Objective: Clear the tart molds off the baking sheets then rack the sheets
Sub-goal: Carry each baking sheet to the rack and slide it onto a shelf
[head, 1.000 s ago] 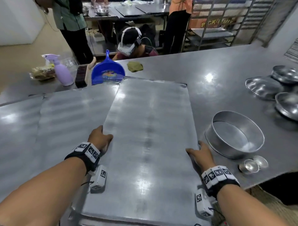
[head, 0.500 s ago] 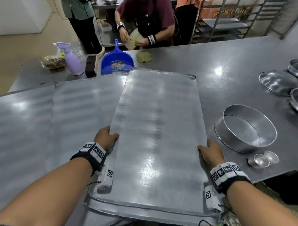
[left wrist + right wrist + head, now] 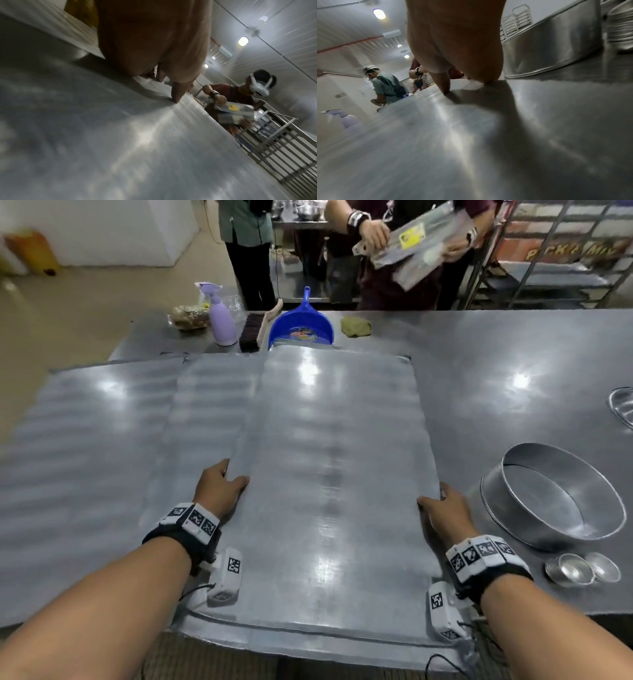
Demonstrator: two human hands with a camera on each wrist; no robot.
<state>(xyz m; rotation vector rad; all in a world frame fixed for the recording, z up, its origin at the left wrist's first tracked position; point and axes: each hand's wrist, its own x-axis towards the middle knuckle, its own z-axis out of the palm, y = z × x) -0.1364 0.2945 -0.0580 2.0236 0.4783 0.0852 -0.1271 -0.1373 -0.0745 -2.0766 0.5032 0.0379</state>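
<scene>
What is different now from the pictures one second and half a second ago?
The top sheet, gripped at its sides by the left hand and right hand, now hangs farther over the table's near edge, so it has come toward the person. The person behind the table has stood up and now holds flat packets. The grip, the round pan and the small molds look unchanged.

Under the top baking sheet (image 3: 329,474) the fingers of both hands are hidden, a metal bowl (image 3: 623,409) is cut off at the head view's right edge, and the wrist views blur the bench (image 3: 471,148).
</scene>
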